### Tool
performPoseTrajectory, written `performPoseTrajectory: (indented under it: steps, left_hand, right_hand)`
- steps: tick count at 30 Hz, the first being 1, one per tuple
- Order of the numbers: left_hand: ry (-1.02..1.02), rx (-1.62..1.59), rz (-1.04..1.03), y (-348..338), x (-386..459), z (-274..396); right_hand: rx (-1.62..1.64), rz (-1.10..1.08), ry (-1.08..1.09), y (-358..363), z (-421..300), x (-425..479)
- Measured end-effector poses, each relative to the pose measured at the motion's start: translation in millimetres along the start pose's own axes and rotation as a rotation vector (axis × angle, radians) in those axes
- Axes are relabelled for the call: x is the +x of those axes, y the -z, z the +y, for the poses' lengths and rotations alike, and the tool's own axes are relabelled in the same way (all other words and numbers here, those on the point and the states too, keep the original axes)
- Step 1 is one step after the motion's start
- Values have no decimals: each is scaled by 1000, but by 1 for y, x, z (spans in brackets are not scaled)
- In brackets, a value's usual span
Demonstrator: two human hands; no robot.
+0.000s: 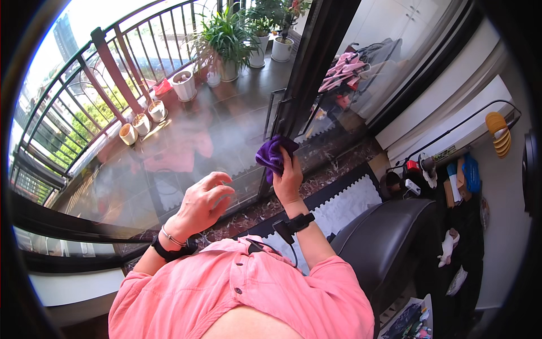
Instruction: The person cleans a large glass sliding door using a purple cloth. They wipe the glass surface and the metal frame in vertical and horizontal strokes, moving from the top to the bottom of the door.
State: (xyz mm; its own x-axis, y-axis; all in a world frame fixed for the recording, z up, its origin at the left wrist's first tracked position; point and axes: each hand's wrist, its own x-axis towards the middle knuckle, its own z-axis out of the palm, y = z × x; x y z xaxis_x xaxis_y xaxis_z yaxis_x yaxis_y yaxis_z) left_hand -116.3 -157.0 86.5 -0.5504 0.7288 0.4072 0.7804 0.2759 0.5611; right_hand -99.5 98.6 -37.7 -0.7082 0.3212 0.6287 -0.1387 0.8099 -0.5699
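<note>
A bunched purple cloth (273, 154) is in my right hand (289, 180), gripped near the dark frame (292, 95) of a sliding glass door. My left hand (204, 203) is raised to the left of it, fingers curled loosely apart and holding nothing. In front of both hands stands the glass pane (211, 135), with a whitish haze and a pink reflection on it. Whether the cloth touches the glass or the frame, I cannot tell. Long door handles (275, 112) stand just above the cloth.
Beyond the glass, potted plants (226, 42) and small pots (141, 124) line a balcony railing (97, 63). A dark leather seat (381, 237) is close on my right. A floor mat (347, 197) lies by the door track. Farther right is a black floor lamp (457, 125).
</note>
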Motion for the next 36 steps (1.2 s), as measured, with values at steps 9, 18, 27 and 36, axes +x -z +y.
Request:
performPoseTrajectory:
  steps: [9,18,27,36]
  left_hand:
    - [13,34,124,14,-3,-2]
    - [53,42,127,17,-15,-3]
    - [19,9,88,8,-14,-1]
    - [41,10,59,5,-15,-4]
  right_hand:
    - [-165,110,219,16,-53,71]
    - [-150,121,210,-15,-20,19]
    - [-213,78,171,-15,-24,31]
    - [-198,-14,-81,-21,21,-44]
